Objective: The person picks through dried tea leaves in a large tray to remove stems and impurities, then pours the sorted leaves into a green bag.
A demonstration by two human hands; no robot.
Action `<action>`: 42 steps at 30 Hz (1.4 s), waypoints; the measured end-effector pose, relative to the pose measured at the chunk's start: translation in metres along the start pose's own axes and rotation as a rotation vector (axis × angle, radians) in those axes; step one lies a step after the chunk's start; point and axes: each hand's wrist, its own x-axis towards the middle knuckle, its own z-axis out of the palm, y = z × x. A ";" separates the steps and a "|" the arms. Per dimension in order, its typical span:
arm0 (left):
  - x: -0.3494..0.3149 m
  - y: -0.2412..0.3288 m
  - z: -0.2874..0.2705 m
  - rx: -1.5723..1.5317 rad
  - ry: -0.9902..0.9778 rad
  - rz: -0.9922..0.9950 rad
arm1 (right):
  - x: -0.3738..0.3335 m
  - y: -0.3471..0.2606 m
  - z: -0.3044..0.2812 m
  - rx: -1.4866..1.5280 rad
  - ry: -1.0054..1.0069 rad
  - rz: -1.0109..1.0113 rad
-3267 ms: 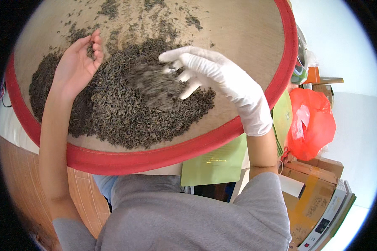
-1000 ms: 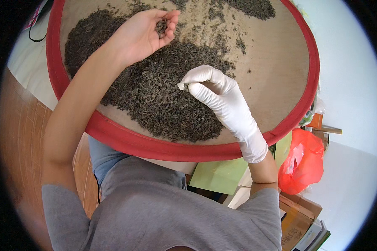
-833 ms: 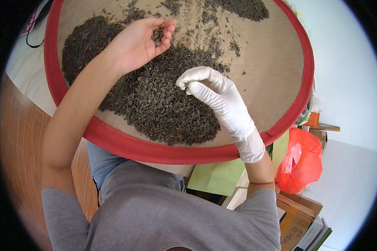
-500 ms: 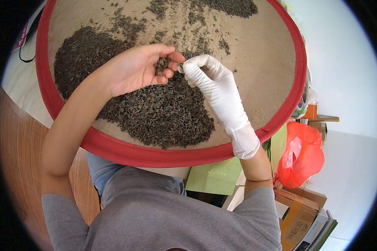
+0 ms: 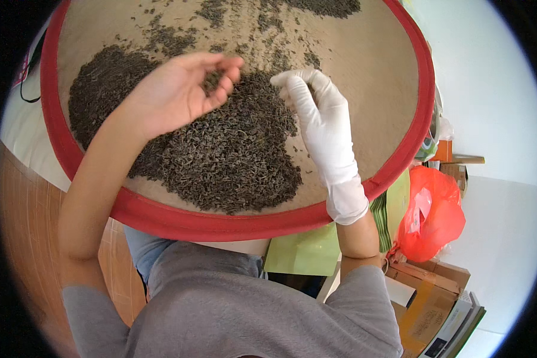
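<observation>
Dark, curled dried tea leaves (image 5: 232,161) lie in a broad heap on a round tan tray with a red cloth rim (image 5: 221,225). Above the heap, my bare left hand (image 5: 185,89) is cupped palm up, its fingers curled around a small clump of leaves (image 5: 211,81). My right hand (image 5: 319,113), in a white glove, hovers to the right of it, over the heap's right edge. Its thumb and forefinger stretch toward the left with their tips slightly parted, and I see nothing between them. The two hands are apart.
More leaves (image 5: 328,6) lie at the tray's far side, with loose bits scattered between. Right of the tray are a red plastic bag (image 5: 432,215), cardboard boxes (image 5: 423,304) and a white wall (image 5: 495,119). Green packaging (image 5: 304,250) sits below the near rim.
My right hand has drawn away from my left fingers toward the right, and its pinch has loosened. My left hand has shifted slightly left and up, still cupped around leaves.
</observation>
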 end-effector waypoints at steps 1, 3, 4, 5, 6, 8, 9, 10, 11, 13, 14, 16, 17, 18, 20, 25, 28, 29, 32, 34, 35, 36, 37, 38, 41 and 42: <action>0.000 0.004 -0.003 -0.052 -0.005 0.033 | 0.003 0.002 -0.004 -0.078 0.024 -0.024; 0.000 0.011 -0.011 -0.141 0.052 0.113 | 0.008 0.021 -0.012 -0.322 0.054 -0.153; -0.001 0.013 -0.015 -0.164 0.069 0.141 | 0.009 0.027 -0.014 -0.362 0.060 -0.172; -0.001 0.015 -0.016 -0.187 0.087 0.168 | 0.008 0.032 -0.016 -0.402 0.066 -0.190; -0.001 0.017 -0.020 -0.213 0.076 0.169 | 0.007 0.036 -0.015 -0.362 0.051 -0.211; 0.001 0.017 -0.023 -0.215 0.055 0.159 | 0.003 0.037 -0.013 -0.443 -0.015 -0.208; 0.002 0.016 -0.025 -0.217 0.045 0.157 | 0.001 0.037 -0.012 -0.484 -0.049 -0.208; 0.002 0.016 -0.027 -0.212 0.032 0.157 | 0.000 0.036 -0.011 -0.457 -0.104 -0.219; 0.003 0.016 -0.029 -0.207 0.019 0.157 | -0.001 0.037 -0.007 -0.408 -0.159 -0.283; 0.005 0.015 -0.032 -0.200 0.019 0.160 | -0.004 0.040 -0.002 -0.311 -0.265 -0.410; 0.005 0.015 -0.033 -0.197 0.033 0.164 | -0.004 0.038 -0.001 -0.207 -0.356 -0.354; 0.004 0.015 -0.034 -0.188 0.056 0.174 | -0.005 0.031 -0.001 -0.098 -0.364 -0.223; 0.004 0.016 -0.033 -0.182 0.062 0.177 | -0.005 0.029 0.000 -0.044 -0.367 -0.158; 0.004 0.015 -0.033 -0.176 0.067 0.179 | -0.005 0.031 -0.001 -0.073 -0.251 -0.231; 0.003 0.015 -0.028 -0.146 0.088 0.188 | -0.003 0.032 -0.004 -0.248 -0.129 -0.252; 0.005 0.015 -0.032 -0.144 0.070 0.188 | -0.006 0.039 -0.015 -0.713 -0.122 -0.063; 0.005 0.017 -0.035 -0.161 0.050 0.171 | -0.005 0.043 -0.028 -0.963 -0.214 0.160; 0.005 0.018 -0.035 -0.147 0.068 0.181 | -0.007 0.045 -0.029 -0.897 -0.182 0.174; 0.004 0.021 -0.033 -0.175 0.056 0.175 | -0.015 0.046 -0.028 -0.642 -0.041 0.097; 0.004 0.021 -0.034 -0.197 0.040 0.166 | -0.012 0.042 -0.019 -0.554 -0.047 -0.058; 0.005 0.021 -0.035 -0.199 0.035 0.164 | -0.011 0.038 -0.015 -0.510 -0.050 -0.136; 0.005 0.020 -0.036 -0.203 0.030 0.163 | -0.010 0.035 -0.012 -0.570 -0.099 -0.178; 0.005 0.019 -0.035 -0.173 0.047 0.178 | -0.009 0.034 -0.009 -0.536 -0.144 -0.247; 0.004 0.018 -0.033 -0.143 0.063 0.193 | -0.008 0.037 -0.005 -0.557 -0.171 -0.307; 0.003 0.019 -0.027 -0.166 0.096 0.193 | -0.009 0.046 0.004 -0.587 -0.210 -0.323; 0.003 0.020 -0.027 -0.192 0.104 0.187 | -0.008 0.050 0.005 -0.569 -0.197 -0.309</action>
